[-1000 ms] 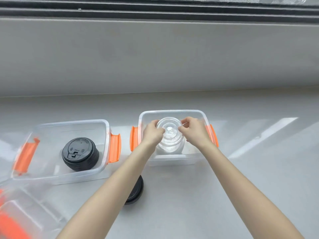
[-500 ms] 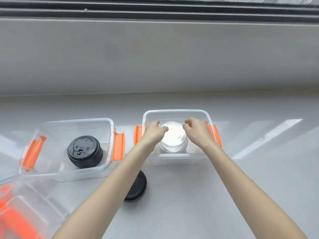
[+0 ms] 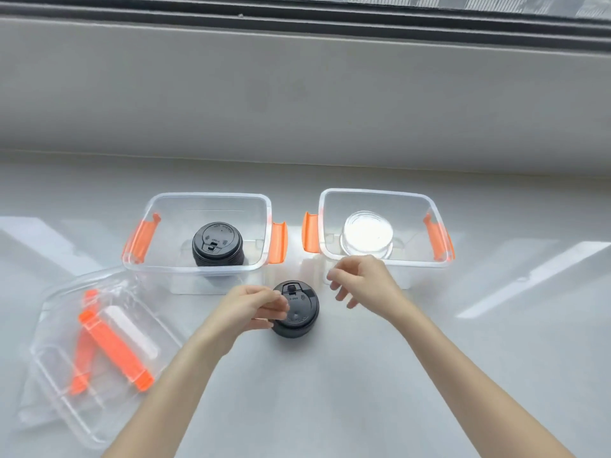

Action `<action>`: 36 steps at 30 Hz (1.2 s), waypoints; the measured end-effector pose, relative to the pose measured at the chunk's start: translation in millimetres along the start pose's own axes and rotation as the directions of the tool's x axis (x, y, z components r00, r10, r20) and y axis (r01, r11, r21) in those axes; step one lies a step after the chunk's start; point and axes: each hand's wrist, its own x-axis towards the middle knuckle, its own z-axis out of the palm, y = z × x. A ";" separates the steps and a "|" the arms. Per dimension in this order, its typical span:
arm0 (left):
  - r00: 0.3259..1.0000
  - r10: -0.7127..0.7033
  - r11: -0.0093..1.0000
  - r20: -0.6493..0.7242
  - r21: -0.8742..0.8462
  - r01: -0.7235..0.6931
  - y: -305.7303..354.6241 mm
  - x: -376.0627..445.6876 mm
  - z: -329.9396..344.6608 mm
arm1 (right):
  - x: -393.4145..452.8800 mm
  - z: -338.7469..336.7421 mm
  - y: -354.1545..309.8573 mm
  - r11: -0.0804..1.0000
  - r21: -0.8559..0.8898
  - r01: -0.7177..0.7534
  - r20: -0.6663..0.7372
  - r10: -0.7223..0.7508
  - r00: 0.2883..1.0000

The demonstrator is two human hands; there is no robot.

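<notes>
A stack of black cup lids (image 3: 299, 314) sits on the grey surface in front of two clear containers. My left hand (image 3: 248, 309) has its curled fingertips over the stack's left rim; whether they grip it is hidden. My right hand (image 3: 362, 284) hovers just right of the stack with fingers loosely curled, holding nothing. The left container (image 3: 211, 201) with orange handles holds another stack of black lids (image 3: 217, 244). In the right container (image 3: 377, 196) lies a stack of clear lids (image 3: 368, 234).
Two clear container covers with orange clips (image 3: 99, 352) lie stacked at the lower left. A grey wall and a window sill (image 3: 297, 94) rise behind the containers. Bare grey surface (image 3: 512, 325) stretches to the right.
Both hands let go of the clear lids in the right container and drew back towards me. My left hand has come down onto the black lids on the surface.
</notes>
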 end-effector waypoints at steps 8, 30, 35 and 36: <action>0.981 -0.103 0.991 -0.163 -0.103 0.087 -47.3 14.6 13.8 | 9.6 55.9 30.4 0.959 0.051 -0.279 0.024 0.278 0.960; 0.946 0.258 0.943 -0.197 -0.163 -0.291 28.1 -21.8 -33.4 | -12.3 36.7 -75.4 0.999 0.048 0.011 -0.310 0.004 0.951; 0.881 0.324 0.915 -0.345 -0.124 -0.385 53.1 -11.7 -82.4 | 20.9 62.8 -115.7 0.985 0.127 0.113 -0.256 -0.077 0.963; 0.871 0.327 0.915 -0.366 -0.107 -0.388 55.8 -7.7 -93.0 | 30.4 70.1 -121.5 0.983 0.140 0.115 -0.246 -0.078 0.966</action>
